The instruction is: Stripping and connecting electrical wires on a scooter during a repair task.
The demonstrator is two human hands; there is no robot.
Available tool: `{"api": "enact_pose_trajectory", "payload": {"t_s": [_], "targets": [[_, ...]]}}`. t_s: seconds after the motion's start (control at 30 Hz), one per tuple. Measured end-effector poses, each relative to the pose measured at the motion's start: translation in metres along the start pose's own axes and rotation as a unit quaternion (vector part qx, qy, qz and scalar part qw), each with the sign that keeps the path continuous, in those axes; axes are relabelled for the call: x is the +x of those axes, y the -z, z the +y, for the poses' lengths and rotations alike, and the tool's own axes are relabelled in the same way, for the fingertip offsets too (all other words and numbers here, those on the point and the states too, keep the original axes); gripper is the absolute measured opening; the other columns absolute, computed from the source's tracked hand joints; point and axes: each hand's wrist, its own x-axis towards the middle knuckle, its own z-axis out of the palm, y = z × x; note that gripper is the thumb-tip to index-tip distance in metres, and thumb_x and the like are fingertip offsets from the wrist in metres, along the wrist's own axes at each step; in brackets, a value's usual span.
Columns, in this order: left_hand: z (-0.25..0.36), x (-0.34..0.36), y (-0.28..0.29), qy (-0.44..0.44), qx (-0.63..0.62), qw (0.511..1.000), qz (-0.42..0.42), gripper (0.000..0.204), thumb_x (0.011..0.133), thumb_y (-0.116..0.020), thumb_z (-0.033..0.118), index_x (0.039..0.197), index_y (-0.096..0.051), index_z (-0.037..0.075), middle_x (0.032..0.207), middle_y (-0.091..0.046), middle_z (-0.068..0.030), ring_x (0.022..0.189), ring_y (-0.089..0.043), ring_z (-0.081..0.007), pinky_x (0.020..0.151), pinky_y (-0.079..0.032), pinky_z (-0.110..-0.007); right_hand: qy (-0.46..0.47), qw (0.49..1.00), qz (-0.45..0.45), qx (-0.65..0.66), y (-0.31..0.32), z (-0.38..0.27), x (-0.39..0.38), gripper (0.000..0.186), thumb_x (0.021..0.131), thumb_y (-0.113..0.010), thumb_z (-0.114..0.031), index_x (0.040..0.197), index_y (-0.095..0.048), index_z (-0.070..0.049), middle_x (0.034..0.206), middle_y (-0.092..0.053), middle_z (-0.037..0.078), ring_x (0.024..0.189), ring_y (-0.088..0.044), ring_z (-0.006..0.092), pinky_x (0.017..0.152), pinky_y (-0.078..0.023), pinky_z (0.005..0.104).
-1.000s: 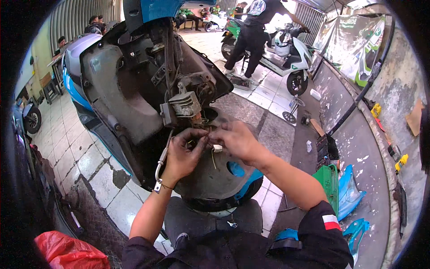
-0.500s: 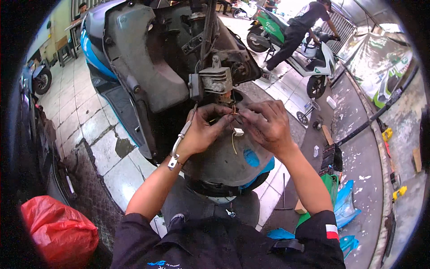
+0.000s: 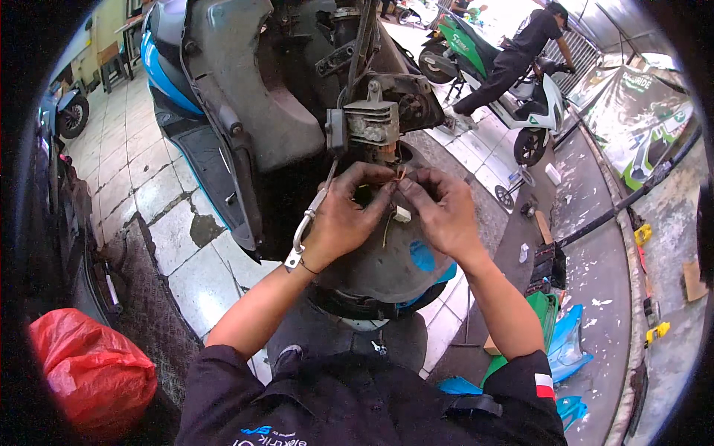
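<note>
My left hand (image 3: 349, 214) and my right hand (image 3: 448, 215) meet fingertip to fingertip just below a finned metal block (image 3: 372, 123) on the scooter's open rear end. Both pinch thin orange-brown wires (image 3: 402, 172); their exact hold is partly hidden by the fingers. A small white connector (image 3: 401, 215) hangs beneath the fingertips, with a pale wire below it. Behind lies the dusty black fender (image 3: 364, 271). Across my left wrist runs a grey bent rod (image 3: 309, 218) with a flat holed end. A dark box (image 3: 337, 130) sits beside the finned block.
The scooter's dusty body shell (image 3: 260, 97) rises ahead on the left. A red plastic bag (image 3: 93, 372) lies at lower left. At right are a green crate (image 3: 547, 316), blue panels (image 3: 569, 346) and yellow tools (image 3: 657, 333). A person (image 3: 520, 63) leans over a green-and-white scooter (image 3: 513, 111).
My right hand's fingers have curled in and its thumb now points up at the wires, close against the left fingertips. The whole view has shifted slightly.
</note>
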Motion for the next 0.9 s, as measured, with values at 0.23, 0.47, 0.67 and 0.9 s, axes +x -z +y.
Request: {"api": "enact_pose_trajectory", "payload": {"t_s": [0.23,0.47,0.67,0.9], "targets": [[-0.004,-0.004,0.000,0.011,0.033,0.999,0.013,0.020,0.085,-0.076,0.013,0.102,-0.072,0.004,0.098,-0.075,-0.0057,0.088,-0.069,-0.0129,0.077,-0.053,-0.028,0.044,0.999,0.024,-0.010,-0.003,-0.002,-0.004,0.021,0.090,-0.068,-0.017,0.101,-0.071,0.001,0.088,-0.073,0.016,0.080,-0.069,0.0198,0.076,-0.053,0.0333],[-0.007,-0.004,-0.003,-0.106,0.119,0.986,0.053,0.024,0.081,-0.078,0.010,0.105,-0.073,0.005,0.100,-0.075,-0.0111,0.086,-0.073,-0.0213,0.076,-0.056,-0.031,0.053,0.998,0.018,0.000,-0.002,0.003,-0.002,0.022,0.089,-0.069,-0.017,0.100,-0.071,0.002,0.089,-0.073,0.016,0.081,-0.070,0.0217,0.078,-0.054,0.0347],[-0.014,-0.007,-0.007,-0.087,0.062,0.994,0.032,0.027,0.084,-0.073,0.011,0.111,-0.070,0.007,0.107,-0.072,-0.0124,0.099,-0.068,-0.0316,0.086,-0.053,-0.039,0.042,0.999,0.016,0.009,-0.004,-0.001,-0.001,0.020,0.088,-0.070,-0.016,0.099,-0.071,0.002,0.090,-0.072,0.017,0.081,-0.071,0.0269,0.075,-0.054,0.0358],[-0.011,0.000,0.000,-0.126,0.105,0.986,0.035,0.022,0.082,-0.075,0.007,0.103,-0.073,0.004,0.097,-0.074,-0.0144,0.084,-0.073,-0.0263,0.074,-0.057,-0.034,0.368,0.874,0.066,-0.311,0.010,0.003,0.006,0.024,0.082,-0.072,-0.017,0.102,-0.067,-0.006,0.096,-0.065,0.010,0.092,-0.062,0.0293,0.082,-0.047,0.0412]]}}
